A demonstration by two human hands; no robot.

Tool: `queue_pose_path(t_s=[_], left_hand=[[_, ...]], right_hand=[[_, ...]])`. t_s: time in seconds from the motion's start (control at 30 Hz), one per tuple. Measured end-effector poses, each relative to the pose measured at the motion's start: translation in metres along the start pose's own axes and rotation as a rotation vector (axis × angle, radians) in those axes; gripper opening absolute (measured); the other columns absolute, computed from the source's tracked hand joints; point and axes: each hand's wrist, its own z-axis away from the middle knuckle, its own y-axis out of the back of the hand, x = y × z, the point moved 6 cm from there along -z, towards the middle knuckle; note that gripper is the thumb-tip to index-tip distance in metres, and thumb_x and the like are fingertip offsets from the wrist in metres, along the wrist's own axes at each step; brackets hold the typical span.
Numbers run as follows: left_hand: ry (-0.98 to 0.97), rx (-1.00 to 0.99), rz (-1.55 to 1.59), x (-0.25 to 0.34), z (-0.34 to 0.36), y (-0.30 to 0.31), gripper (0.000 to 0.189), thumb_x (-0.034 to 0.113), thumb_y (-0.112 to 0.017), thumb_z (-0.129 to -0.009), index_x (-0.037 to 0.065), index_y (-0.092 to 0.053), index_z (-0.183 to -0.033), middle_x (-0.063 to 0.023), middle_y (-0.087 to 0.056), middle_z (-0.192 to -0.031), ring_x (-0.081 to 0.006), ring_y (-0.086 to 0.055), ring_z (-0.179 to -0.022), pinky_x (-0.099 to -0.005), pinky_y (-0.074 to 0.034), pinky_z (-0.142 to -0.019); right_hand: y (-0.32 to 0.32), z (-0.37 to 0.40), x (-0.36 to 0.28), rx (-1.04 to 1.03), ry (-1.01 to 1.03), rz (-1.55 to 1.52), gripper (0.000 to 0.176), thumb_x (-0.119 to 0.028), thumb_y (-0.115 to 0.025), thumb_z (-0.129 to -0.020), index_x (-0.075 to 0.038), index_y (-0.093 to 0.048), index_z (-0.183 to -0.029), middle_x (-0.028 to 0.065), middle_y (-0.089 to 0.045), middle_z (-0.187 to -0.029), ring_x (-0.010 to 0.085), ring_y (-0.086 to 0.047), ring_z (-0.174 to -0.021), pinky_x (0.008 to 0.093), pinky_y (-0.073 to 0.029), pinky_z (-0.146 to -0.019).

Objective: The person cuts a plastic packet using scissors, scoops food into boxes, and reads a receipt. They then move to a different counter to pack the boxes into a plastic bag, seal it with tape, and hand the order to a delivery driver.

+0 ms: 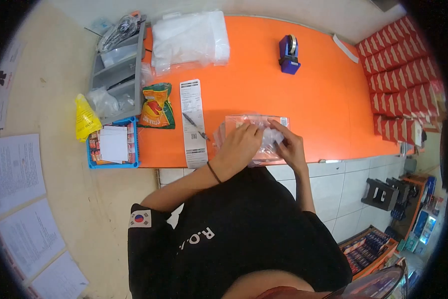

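Near the front edge of the orange table, my left hand (241, 147) has its fingers bent and pressed together on a crumpled clear plastic bag (269, 139). From the other side, my right hand (292, 148) curls its thumb and fingers round the same plastic. Beneath the bag lies a flat, reddish-edged packet in clear wrap (284, 121), with a small printed code at its far right corner. What is inside the plastic cannot be made out. Just left of my left hand, a pen (196, 126) rests on a long printed receipt (192, 97).
A green and orange snack packet (157, 106) lies beside a blue basket (113, 165) with cards. Behind are a grey divided tray (115, 74), folded white plastic bags (190, 40) and a blue tape dispenser (289, 56). Red boxes (398, 79) are stacked at right.
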Motion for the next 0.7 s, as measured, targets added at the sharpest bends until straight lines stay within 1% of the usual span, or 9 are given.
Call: queue_pose_path(t_s=[0.07, 0.13, 0.2, 0.27, 0.33, 0.4, 0.47, 0.53, 0.7], left_hand=[[0.164, -0.252, -0.013, -0.009, -0.012, -0.006, 0.023, 0.008, -0.062, -0.075, -0.001, -0.066, -0.095, -0.015, -0.064, -0.087, -0.0298, -0.065, -0.083, -0.04, -0.052, -0.072], [0.152, -0.284, 0.103, -0.02, -0.02, -0.009, 0.023, 0.009, -0.064, -0.074, -0.004, -0.065, -0.093, -0.0164, -0.065, -0.082, -0.0297, -0.066, -0.076, -0.0389, -0.053, -0.068], [0.14, -0.318, 0.219, -0.032, -0.031, -0.007, 0.024, 0.01, -0.066, -0.074, -0.007, -0.065, -0.091, -0.0177, -0.065, -0.077, -0.0297, -0.067, -0.07, -0.0377, -0.054, -0.063], [0.4, -0.608, 0.551, -0.045, -0.036, -0.014, 0.029, 0.015, -0.07, -0.075, -0.011, -0.063, -0.083, -0.0197, -0.066, -0.075, -0.0245, -0.068, -0.065, -0.032, -0.054, -0.06], [0.493, -0.536, 0.759, -0.059, -0.024, -0.029, 0.029, 0.017, -0.07, -0.076, -0.011, -0.064, -0.081, -0.0185, -0.067, -0.073, -0.0214, -0.068, -0.062, -0.0296, -0.054, -0.058], [0.585, -0.493, 0.972, -0.065, -0.01, -0.044, 0.03, 0.019, -0.071, -0.077, -0.011, -0.064, -0.078, -0.0174, -0.067, -0.072, -0.0183, -0.067, -0.059, -0.0272, -0.053, -0.056], [0.666, -0.364, 1.158, -0.066, -0.004, -0.048, 0.031, 0.021, -0.07, -0.078, -0.01, -0.065, -0.078, -0.0127, -0.067, -0.072, -0.0133, -0.066, -0.063, -0.0265, -0.053, -0.056], [0.72, -0.442, 1.082, -0.062, 0.001, -0.048, 0.027, 0.019, -0.068, -0.08, -0.008, -0.065, -0.08, -0.0085, -0.066, -0.07, -0.0094, -0.063, -0.064, -0.0241, -0.05, -0.056], [0.717, -0.259, 1.047, -0.064, -0.001, -0.046, 0.027, 0.02, -0.066, -0.08, -0.007, -0.065, -0.075, -0.0052, -0.063, -0.065, -0.0068, -0.056, -0.059, -0.0239, -0.043, -0.053]], right_hand=[[0.0, -0.001, -0.014, 0.025, -0.001, 0.145, 0.055, 0.01, -0.058, -0.078, -0.006, -0.053, -0.13, 0.0115, -0.068, -0.11, 0.0153, -0.065, -0.079, 0.0286, -0.053, -0.069], [-0.007, 0.0, -0.012, 0.038, -0.096, 0.121, 0.05, 0.004, -0.063, -0.08, -0.005, -0.054, -0.129, 0.0133, -0.066, -0.111, 0.0181, -0.065, -0.083, 0.0303, -0.053, -0.074], [-0.001, 0.006, -0.026, 0.343, 0.151, 0.08, 0.046, 0.003, -0.064, -0.08, -0.003, -0.056, -0.125, 0.0153, -0.063, -0.114, 0.0226, -0.063, -0.094, 0.0341, -0.051, -0.081], [0.003, 0.02, -0.032, 0.494, 0.203, 0.088, 0.043, 0.0, -0.069, -0.078, -0.003, -0.059, -0.12, 0.0159, -0.06, -0.116, 0.0272, -0.059, -0.102, 0.0364, -0.049, -0.086], [-0.007, 0.041, -0.038, 0.393, 0.346, 0.31, 0.041, -0.002, -0.073, -0.076, -0.003, -0.06, -0.115, 0.0147, -0.059, -0.114, 0.029, -0.058, -0.102, 0.0353, -0.049, -0.085], [-0.029, 0.046, -0.032, 0.259, 0.278, 0.171, 0.034, -0.001, -0.072, -0.075, -0.001, -0.063, -0.107, 0.0127, -0.06, -0.106, 0.0293, -0.058, -0.097, 0.0355, -0.05, -0.08], [-0.038, 0.043, -0.032, 0.27, 0.416, 0.265, 0.033, 0.001, -0.071, -0.074, -0.001, -0.063, -0.106, 0.0123, -0.06, -0.107, 0.0286, -0.059, -0.096, 0.0353, -0.051, -0.077], [-0.037, 0.036, -0.029, 0.252, 0.451, 0.309, 0.033, 0.001, -0.07, -0.074, -0.001, -0.064, -0.106, 0.0124, -0.06, -0.109, 0.0282, -0.059, -0.095, 0.0349, -0.051, -0.076], [-0.031, 0.028, -0.048, 0.201, 0.533, 0.32, 0.034, 0.001, -0.068, -0.074, -0.002, -0.063, -0.108, 0.0114, -0.06, -0.109, 0.0267, -0.06, -0.093, 0.0351, -0.051, -0.076]])
